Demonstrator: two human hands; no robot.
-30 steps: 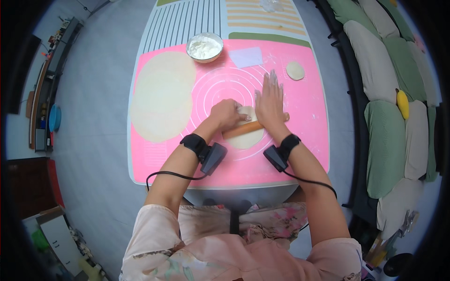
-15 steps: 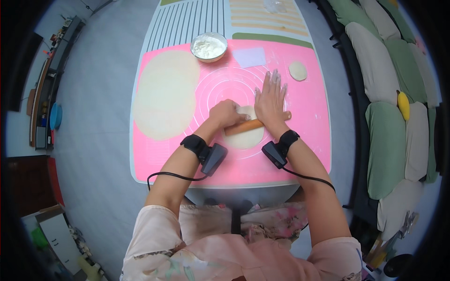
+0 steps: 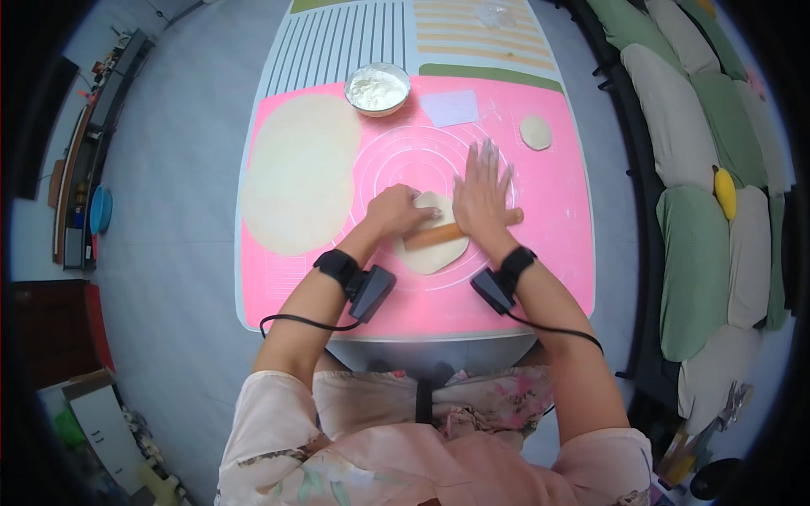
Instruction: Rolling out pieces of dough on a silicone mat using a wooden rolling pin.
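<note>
Head view: the dough disc (image 3: 432, 256) lies between the hands (image 3: 482, 205).

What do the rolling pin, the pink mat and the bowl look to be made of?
Rolling pin: probably wood with a smooth finish, going by its warm brown colour; no grain is clear.
Pink mat: likely silicone or soft plastic, smooth; it lies thin and flat with white printed rings.
Bowl: perhaps glass, glossy, judging by its shiny rim; plastic is possible.

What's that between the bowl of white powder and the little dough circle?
A pale flat sheet lies there on the pink mat, as the head view shows.
</note>
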